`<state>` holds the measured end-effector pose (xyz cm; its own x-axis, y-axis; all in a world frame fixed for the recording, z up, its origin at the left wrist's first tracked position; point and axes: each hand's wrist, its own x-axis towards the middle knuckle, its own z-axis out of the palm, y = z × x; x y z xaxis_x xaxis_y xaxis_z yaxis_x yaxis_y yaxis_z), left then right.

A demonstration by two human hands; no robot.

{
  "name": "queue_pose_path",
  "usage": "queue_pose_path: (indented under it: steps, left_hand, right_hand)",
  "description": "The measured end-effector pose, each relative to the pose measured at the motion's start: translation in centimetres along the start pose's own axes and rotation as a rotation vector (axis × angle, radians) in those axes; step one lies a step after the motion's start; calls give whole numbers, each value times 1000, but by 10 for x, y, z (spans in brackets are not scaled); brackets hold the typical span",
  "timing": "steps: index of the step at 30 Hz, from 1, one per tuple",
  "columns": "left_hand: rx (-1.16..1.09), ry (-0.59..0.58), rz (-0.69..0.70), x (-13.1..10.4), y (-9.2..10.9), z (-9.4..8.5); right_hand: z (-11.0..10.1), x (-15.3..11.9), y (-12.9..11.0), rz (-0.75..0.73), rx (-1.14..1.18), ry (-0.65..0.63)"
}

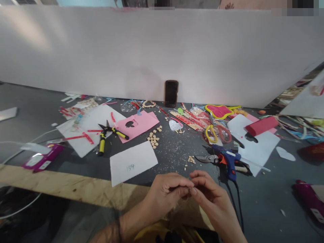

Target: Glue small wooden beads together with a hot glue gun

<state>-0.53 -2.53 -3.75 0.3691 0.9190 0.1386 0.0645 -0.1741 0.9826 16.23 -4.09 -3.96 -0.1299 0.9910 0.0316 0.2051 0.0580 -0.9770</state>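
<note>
My left hand (172,190) and my right hand (209,192) meet at the fingertips over the near edge of the table. Thumb and forefinger of the left are pinched together; whatever sits between them, if anything, is too small to make out. The right hand's fingers curl, its thumb against the left fingertips. Just beyond lie small pale wooden pieces (191,159), with pruning shears (209,158) and a blue glue gun (230,162) to their right. A white card marked 154 (134,163) and a pile of wooden beads (153,139) are left of them.
Yellow-handled pliers (108,133) rest by pink cut paper (138,125). A phone (171,93) leans on the white partition (101,54). Scissors (211,133), a red roll (262,126) and white paper (265,148) lie right. Purple power strips (44,158) sit at both sides; cords (238,199) trail nearby.
</note>
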Motion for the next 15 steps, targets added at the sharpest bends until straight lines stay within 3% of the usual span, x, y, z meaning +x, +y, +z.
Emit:
queue_pose_path:
  steps: [15]
  left_hand:
    - [-10,0,29,-2,-3,2]
  right_hand:
    - [4,1,4,-38,37,69]
